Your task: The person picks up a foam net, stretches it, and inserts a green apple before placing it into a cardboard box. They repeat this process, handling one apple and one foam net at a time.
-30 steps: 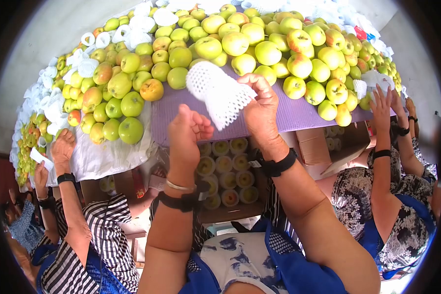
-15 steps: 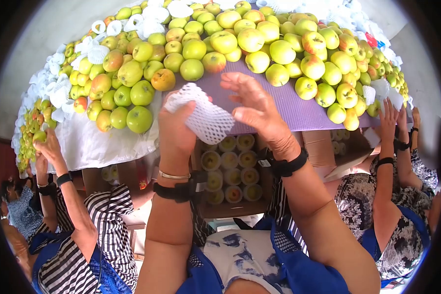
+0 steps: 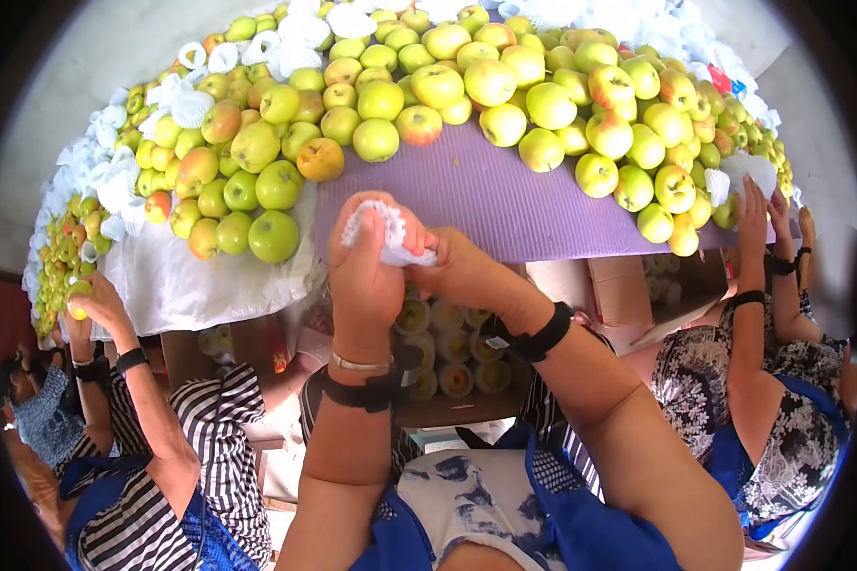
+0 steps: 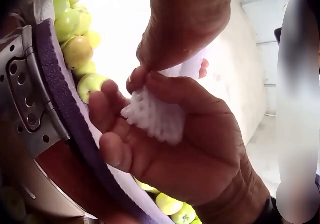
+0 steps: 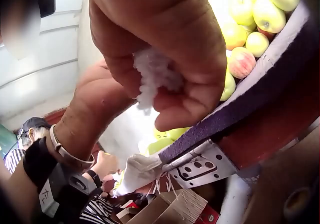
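A white foam net (image 3: 388, 233) is bunched between both hands, just in front of the purple table edge. My left hand (image 3: 367, 271) curls round it, thumb over its side; in the left wrist view the net (image 4: 155, 116) lies against the palm of the left hand (image 4: 185, 144). The right hand (image 3: 457, 271) pinches the net's lower end, its fingers touching the left hand's. The right wrist view has the net (image 5: 150, 74) partly hidden inside the right hand (image 5: 165, 44).
Green and reddish apples (image 3: 490, 81) are heaped along the far side of the purple tabletop (image 3: 428, 205), with loose white foam nets (image 3: 300, 29) behind. Below the edge stands a carton of netted apples (image 3: 455, 381). Other people's hands (image 3: 109, 305) work at both sides.
The net has gone from spread out to bunched up. It first hung from the right hand, then lay in the left; the right hand has since come down and gripped its end.
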Demonstrator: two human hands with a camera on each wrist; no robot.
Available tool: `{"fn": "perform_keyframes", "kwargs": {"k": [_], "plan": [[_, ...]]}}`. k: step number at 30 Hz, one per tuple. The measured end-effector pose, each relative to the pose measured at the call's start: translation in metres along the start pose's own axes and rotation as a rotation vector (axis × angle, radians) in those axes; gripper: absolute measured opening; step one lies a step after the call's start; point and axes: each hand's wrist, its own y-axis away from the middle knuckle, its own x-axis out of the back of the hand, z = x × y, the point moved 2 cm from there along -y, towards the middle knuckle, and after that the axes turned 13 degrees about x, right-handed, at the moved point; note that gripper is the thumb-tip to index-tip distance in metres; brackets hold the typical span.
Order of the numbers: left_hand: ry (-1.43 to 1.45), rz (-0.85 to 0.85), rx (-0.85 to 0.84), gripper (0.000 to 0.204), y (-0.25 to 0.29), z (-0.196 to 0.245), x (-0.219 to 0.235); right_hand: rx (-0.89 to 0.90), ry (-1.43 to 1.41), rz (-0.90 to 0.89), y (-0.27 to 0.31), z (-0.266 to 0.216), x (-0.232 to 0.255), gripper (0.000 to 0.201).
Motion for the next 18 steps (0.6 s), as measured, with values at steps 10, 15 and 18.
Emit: {"fn": "perform_keyframes", "kwargs": {"k": [10,15,18], "plan": [[-0.570,-0.156,-0.269,0.050,0.034,0.018,-0.054,0.851,0.791,0.345,0.000,-0.010,-0.007,0.026],[-0.491,-0.140,-0.319,0.053,0.039,0.029,-0.067,1.024,0.947,0.396,-0.002,-0.013,-0.007,0.027],[-0.201,-0.045,-0.306,0.055,0.035,0.033,-0.050,0.980,0.629,0.343,0.002,-0.009,-0.028,0.020]]}}
